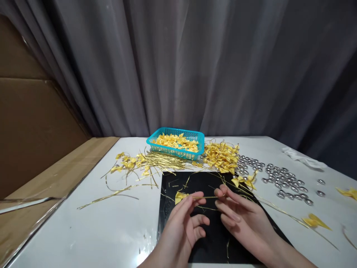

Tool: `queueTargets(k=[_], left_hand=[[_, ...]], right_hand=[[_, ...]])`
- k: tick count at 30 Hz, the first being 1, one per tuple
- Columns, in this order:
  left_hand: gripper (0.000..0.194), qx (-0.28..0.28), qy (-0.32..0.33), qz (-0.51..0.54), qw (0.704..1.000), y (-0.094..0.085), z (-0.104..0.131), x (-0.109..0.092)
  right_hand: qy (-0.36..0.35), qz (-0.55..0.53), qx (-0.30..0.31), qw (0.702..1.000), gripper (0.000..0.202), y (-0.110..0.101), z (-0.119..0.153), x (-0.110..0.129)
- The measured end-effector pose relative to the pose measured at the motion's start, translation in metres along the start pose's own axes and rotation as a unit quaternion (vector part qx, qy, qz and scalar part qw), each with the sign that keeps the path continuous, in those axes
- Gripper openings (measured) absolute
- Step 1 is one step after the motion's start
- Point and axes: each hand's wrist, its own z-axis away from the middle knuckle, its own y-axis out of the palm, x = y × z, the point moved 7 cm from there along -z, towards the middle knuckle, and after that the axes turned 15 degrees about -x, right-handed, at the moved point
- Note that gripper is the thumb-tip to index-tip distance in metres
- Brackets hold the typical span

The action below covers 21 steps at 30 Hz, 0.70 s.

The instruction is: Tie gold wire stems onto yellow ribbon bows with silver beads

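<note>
Over a black mat (206, 242), my left hand (185, 219) pinches a yellow ribbon bow (179, 197) between thumb and forefinger. Most of the bow is hidden behind those fingertips; its other fingers curl loosely. A thin gold wire tie (210, 197) stretches from the bow across to my right hand (242, 216), whose thumb and fingertips are closed on its far end. Short gold wire scraps lie on the mat. Just beyond my right hand is a loose yellow bow (245, 181) at the mat's edge.
A turquoise basket (200, 143) of yellow bows stands at the back, with a gold wire bundle (164, 160) before it. Right of it are a heap of wired bows (221, 156), several silver domed pieces (284, 178) and a white cloth (304, 159). Cardboard (33, 130) borders the left.
</note>
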Motion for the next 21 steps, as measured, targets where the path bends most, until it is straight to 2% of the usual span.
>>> queueTargets(k=[3, 7, 10, 12, 15, 17, 19, 21], left_hand=[[0.022, -0.044, -0.011, -0.001, 0.999, -0.003, 0.003, 0.001], [0.013, -0.125, 0.025, 0.001, 0.992, -0.014, 0.001, -0.011], [0.009, -0.142, 0.042, 0.016, 0.989, -0.018, 0.001, -0.017], [0.008, -0.112, 0.043, 0.03, 0.992, -0.016, 0.002, -0.018], [0.008, -0.018, 0.011, 0.026, 0.999, -0.007, 0.002, -0.01], [0.013, 0.033, -0.004, -0.017, 0.999, -0.004, 0.001, -0.003], [0.017, 0.059, 0.027, -0.101, 0.993, -0.005, -0.003, -0.002], [0.018, 0.08, 0.099, -0.215, 0.968, -0.006, -0.007, -0.005]], right_hand=[[0.007, 0.025, 0.011, 1.0, 0.018, 0.001, 0.0, -0.003], [-0.002, 0.089, -0.008, 0.996, 0.02, -0.003, -0.003, -0.012], [0.002, 0.117, -0.008, 0.993, 0.022, -0.005, -0.004, -0.019], [0.003, 0.121, 0.003, 0.993, 0.02, -0.004, -0.004, -0.021], [0.003, 0.126, 0.024, 0.992, 0.018, -0.004, -0.005, -0.022], [-0.004, 0.149, 0.036, 0.988, 0.018, -0.004, -0.005, -0.022], [-0.017, 0.191, 0.04, 0.981, 0.018, -0.005, -0.005, -0.021], [-0.034, 0.24, 0.041, 0.969, 0.019, -0.005, -0.004, -0.02]])
